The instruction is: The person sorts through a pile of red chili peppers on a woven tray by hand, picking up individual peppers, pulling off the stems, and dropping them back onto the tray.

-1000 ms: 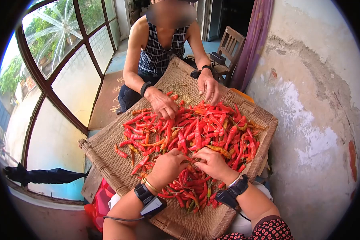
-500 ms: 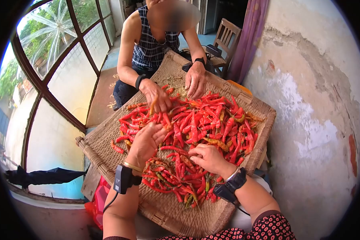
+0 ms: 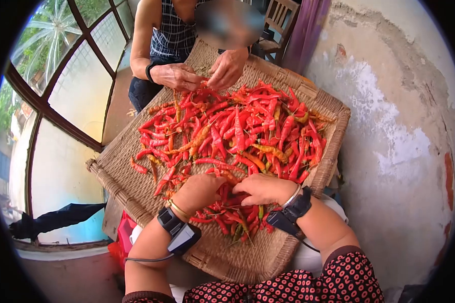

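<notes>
Red chili peppers (image 3: 240, 131), with some orange and green ones, lie spread over a square woven tray (image 3: 121, 171). My left hand (image 3: 199, 192) is at the near part of the peppers, back upward, its fingers curled down toward a red pepper. Facing it from the right, my right hand (image 3: 265, 189) has its fingers bent at the peppers between the two hands. The fingertips of both are partly hidden, so what they pinch is unclear.
Across the tray sits another person (image 3: 172, 35), both hands close together over the far peppers. A wooden chair (image 3: 278, 22) and purple curtain are behind. Windows and a folded dark umbrella (image 3: 60, 218) are left, a worn wall (image 3: 384, 116) right.
My left hand has turned from palm up to back up and come down toward my right hand. The other person's hands have drawn together at the far edge of the peppers.
</notes>
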